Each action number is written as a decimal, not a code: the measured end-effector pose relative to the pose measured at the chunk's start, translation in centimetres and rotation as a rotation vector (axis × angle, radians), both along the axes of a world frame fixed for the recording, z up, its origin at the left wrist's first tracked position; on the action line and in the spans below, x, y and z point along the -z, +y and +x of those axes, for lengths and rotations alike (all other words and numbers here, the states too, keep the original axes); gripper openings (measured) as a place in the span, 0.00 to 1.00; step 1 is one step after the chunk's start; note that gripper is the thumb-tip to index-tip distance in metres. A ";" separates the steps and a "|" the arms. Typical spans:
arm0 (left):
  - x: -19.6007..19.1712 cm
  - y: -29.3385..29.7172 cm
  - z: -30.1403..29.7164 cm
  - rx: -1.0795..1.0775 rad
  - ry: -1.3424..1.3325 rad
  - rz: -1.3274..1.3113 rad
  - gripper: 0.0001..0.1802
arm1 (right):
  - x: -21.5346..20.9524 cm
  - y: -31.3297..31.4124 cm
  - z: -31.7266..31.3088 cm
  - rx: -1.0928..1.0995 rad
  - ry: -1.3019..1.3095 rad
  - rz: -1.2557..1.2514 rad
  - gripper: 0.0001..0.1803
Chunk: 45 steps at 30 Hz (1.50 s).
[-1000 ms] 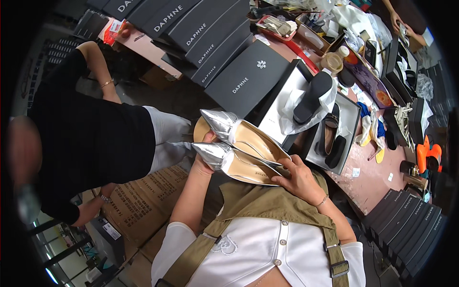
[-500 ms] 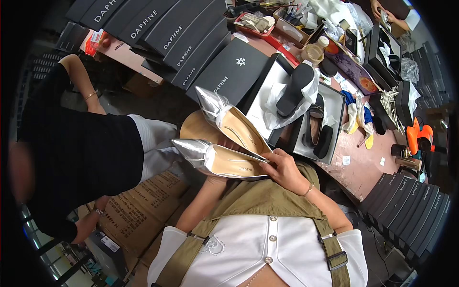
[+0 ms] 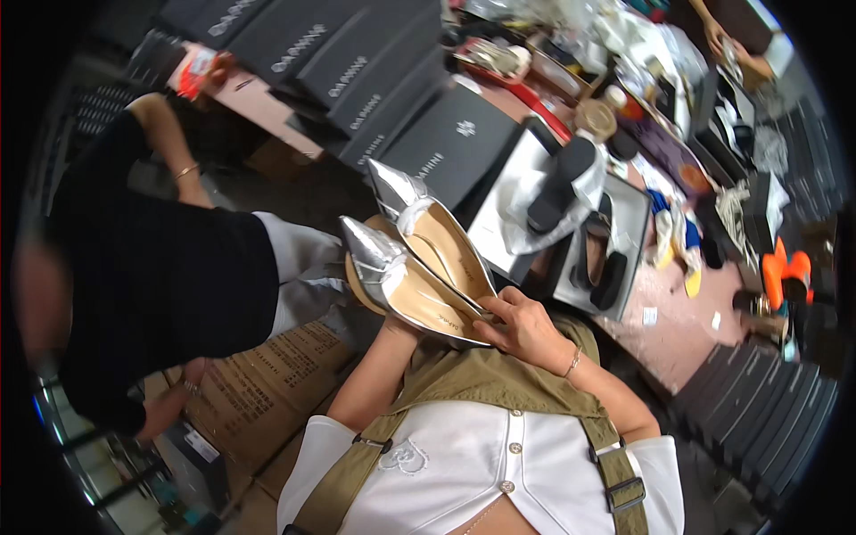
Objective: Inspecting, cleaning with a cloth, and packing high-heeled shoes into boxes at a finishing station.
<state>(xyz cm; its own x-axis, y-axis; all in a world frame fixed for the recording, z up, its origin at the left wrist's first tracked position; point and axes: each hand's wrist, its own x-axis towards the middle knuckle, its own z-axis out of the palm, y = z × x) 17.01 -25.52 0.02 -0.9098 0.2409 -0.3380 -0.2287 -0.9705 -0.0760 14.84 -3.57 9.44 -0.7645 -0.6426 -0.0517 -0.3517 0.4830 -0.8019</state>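
A pair of silver pointed-toe shoes (image 3: 415, 285) with beige insoles is held up in front of my body, side by side, toes pointing up and left. My right hand (image 3: 526, 332) pinches them at the heel ends, thumb and fingers closed where the two heels meet. My left hand (image 3: 399, 330) is under the nearer shoe and supports it from below; its fingers are mostly hidden by the shoe. Beyond the shoes, an open shoebox (image 3: 602, 254) on the table holds dark shoes, with another black shoe (image 3: 562, 183) on white tissue beside it.
Stacked dark shoeboxes (image 3: 357, 80) stand at the far left, and more boxes (image 3: 758, 410) at the right. The pink table (image 3: 660, 339) carries orange shoes or clips (image 3: 785, 275), cloths and clutter. A person in black (image 3: 169, 294) stands close on my left near a carton (image 3: 267, 392).
The nearer shoe's toe has swung up toward the other shoe, so the two lie closer together. Both hands still hold the pair. The view has shifted slightly.
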 end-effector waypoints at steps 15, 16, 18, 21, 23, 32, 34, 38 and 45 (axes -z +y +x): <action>2.4 -13.2 -2.7 -0.614 0.192 -0.209 0.26 | 1.7 -2.2 -0.9 -0.255 -0.173 -0.016 0.22; 2.6 -13.5 -2.5 -0.621 0.182 -0.205 0.26 | 1.9 -1.9 -0.3 -0.271 -0.233 -0.014 0.22; 2.9 -13.8 -1.9 -0.629 0.163 -0.193 0.26 | 1.3 -1.8 -0.2 -0.277 -0.217 -0.008 0.21; 3.3 -13.8 -1.8 -0.629 0.146 -0.186 0.26 | 1.2 -1.9 -0.6 -0.267 -0.205 0.027 0.21; 3.4 -13.5 -1.6 -0.622 0.132 -0.182 0.26 | 1.8 -1.8 -0.2 -0.264 -0.223 -0.024 0.20; 3.3 -13.1 -1.2 -0.641 0.110 -0.227 0.27 | 1.7 -2.1 -0.1 -0.294 -0.241 0.004 0.19; 3.0 -13.4 -1.4 -0.642 0.099 -0.253 0.27 | 1.9 -2.0 -0.1 -0.294 -0.240 0.005 0.19; 2.9 -13.9 -2.7 -0.621 0.068 -0.314 0.27 | 1.9 -1.7 -0.2 -0.259 -0.269 -0.003 0.19; 4.0 -18.3 -2.8 -0.574 -0.095 -0.593 0.27 | 3.8 1.1 -0.4 -0.211 -0.147 -0.036 0.20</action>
<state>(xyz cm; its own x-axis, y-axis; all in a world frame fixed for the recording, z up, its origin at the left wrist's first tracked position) 14.16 -43.78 -4.01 -0.7981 -0.4947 -0.3441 0.2961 -0.8193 0.4910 14.41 -2.49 5.67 -0.5997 -0.7902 -0.1263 -0.3203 0.3817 -0.8670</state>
